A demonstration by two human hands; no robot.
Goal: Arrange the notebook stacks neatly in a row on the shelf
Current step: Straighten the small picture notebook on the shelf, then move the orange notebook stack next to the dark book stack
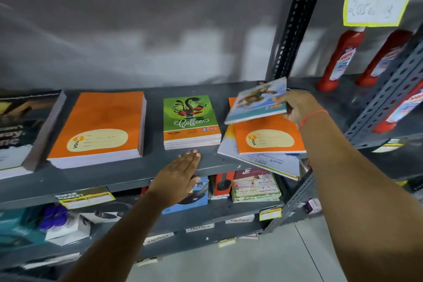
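From the head camera, the right hand pinches a light-blue notebook by its right edge, tilted above the messy right-hand pile, which juts past the shelf front. The left hand lies flat and empty at the shelf edge before the green Coffee stack. The untidy pile is being sorted; squaring it likely follows.

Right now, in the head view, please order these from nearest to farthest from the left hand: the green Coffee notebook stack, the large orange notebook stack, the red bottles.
From the left hand at the shelf's front edge:
1. Green Coffee notebook stack, just behind the fingertips.
2. Large orange notebook stack, to the left.
3. Red bottles, far right, at the back.
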